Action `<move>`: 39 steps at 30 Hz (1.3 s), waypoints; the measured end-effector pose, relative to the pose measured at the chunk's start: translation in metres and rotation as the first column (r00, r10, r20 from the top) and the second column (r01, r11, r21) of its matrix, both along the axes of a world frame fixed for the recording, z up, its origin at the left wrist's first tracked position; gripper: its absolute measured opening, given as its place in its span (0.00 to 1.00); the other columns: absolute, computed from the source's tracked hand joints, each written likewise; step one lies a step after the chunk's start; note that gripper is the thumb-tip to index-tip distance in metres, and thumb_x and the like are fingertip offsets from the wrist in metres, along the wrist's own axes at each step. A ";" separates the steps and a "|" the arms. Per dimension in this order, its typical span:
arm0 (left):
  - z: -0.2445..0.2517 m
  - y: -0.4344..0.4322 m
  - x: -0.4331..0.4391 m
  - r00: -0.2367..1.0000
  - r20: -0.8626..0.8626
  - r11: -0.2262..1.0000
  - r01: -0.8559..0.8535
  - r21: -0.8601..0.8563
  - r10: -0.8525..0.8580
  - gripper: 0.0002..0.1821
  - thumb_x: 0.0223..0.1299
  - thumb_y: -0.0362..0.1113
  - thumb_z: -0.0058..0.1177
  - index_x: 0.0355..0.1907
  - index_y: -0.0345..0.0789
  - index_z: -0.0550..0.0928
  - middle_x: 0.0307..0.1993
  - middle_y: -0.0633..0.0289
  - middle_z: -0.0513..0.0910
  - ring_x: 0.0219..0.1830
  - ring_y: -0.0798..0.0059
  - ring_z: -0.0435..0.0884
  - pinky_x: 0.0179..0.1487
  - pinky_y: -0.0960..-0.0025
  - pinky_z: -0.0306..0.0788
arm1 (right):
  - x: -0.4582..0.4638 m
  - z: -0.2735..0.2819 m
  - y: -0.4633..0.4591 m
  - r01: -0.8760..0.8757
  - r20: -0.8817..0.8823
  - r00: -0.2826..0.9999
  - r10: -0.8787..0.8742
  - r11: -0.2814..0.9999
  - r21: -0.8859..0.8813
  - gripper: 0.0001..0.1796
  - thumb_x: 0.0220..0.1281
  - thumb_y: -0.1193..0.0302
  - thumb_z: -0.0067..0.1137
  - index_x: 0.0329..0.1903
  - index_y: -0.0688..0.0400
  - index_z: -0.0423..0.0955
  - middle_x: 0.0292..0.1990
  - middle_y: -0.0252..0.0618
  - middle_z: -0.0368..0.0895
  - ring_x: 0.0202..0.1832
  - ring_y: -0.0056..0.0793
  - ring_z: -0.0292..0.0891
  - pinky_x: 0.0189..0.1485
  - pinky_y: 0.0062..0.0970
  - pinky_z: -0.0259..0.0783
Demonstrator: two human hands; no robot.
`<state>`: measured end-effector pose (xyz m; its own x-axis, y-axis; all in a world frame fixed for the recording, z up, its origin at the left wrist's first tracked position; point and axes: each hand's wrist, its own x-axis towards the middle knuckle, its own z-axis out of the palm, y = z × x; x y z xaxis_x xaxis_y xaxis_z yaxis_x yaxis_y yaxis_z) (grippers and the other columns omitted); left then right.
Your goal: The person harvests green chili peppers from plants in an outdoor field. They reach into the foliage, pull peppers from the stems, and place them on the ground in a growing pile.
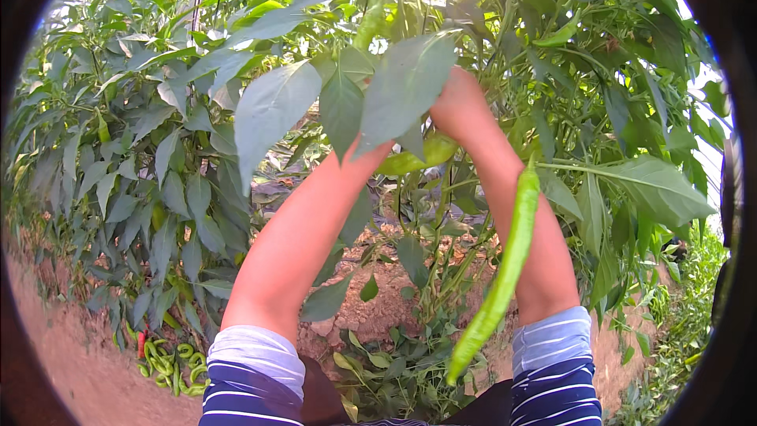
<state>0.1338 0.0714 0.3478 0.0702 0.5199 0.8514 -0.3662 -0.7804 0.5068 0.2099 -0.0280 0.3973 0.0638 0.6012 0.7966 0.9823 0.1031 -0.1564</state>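
Observation:
Both my arms reach up into a pepper plant. My left forearm (pixel 301 231) runs up behind a large leaf (pixel 408 86), which hides most of my left hand. My right hand (pixel 464 107) is beside that leaf, curled, its fingers hidden by foliage. A pale green pepper (pixel 420 157) lies crosswise just below my hands, between the wrists; I cannot tell whether either hand touches it. A long, thin green pepper (pixel 502 284) hangs in front of my right forearm, close to the camera. Another green pepper (pixel 371 21) shows higher up, beyond the leaves.
Dense pepper plants (pixel 148 148) stand to the left, others (pixel 609 89) to the right. Picked green peppers with a red one form a pile (pixel 171 367) on the soil (pixel 71 343) at lower left. Cut or fallen leafy stems (pixel 402 373) lie before me.

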 end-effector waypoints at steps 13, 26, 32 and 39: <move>-0.013 -0.008 -0.019 0.937 -0.021 0.922 0.346 0.175 -0.348 0.14 0.61 0.33 0.53 0.49 0.33 0.74 0.31 0.65 0.77 0.30 0.80 0.75 0.33 0.75 0.70 | 0.016 0.021 0.000 -0.201 -0.172 0.971 0.168 0.960 -0.197 0.15 0.54 0.68 0.57 0.42 0.63 0.78 0.34 0.48 0.82 0.36 0.36 0.79 0.43 0.30 0.71; 0.001 0.015 0.014 0.990 -0.093 0.966 -0.081 0.246 0.107 0.14 0.57 0.38 0.55 0.45 0.35 0.78 0.34 0.61 0.79 0.37 0.74 0.78 0.40 0.69 0.71 | 0.028 0.024 0.029 0.331 0.318 0.905 -0.281 0.937 -0.114 0.16 0.52 0.62 0.54 0.38 0.60 0.78 0.32 0.43 0.82 0.33 0.38 0.78 0.36 0.33 0.72; -0.005 0.016 0.008 0.983 -0.163 0.986 -0.060 0.157 0.085 0.17 0.54 0.40 0.57 0.45 0.35 0.79 0.35 0.60 0.80 0.38 0.73 0.78 0.42 0.67 0.71 | 0.000 0.017 0.027 0.278 0.338 0.905 -0.257 0.961 -0.013 0.16 0.53 0.64 0.55 0.39 0.64 0.77 0.32 0.44 0.82 0.32 0.33 0.79 0.33 0.29 0.71; -0.003 0.018 0.009 0.971 -0.239 0.993 0.004 0.115 0.023 0.20 0.51 0.43 0.59 0.45 0.35 0.80 0.38 0.59 0.81 0.40 0.71 0.79 0.44 0.65 0.72 | -0.030 0.024 -0.004 0.140 0.176 0.974 -0.142 0.990 0.024 0.17 0.49 0.64 0.59 0.38 0.65 0.78 0.33 0.48 0.82 0.36 0.34 0.79 0.37 0.29 0.71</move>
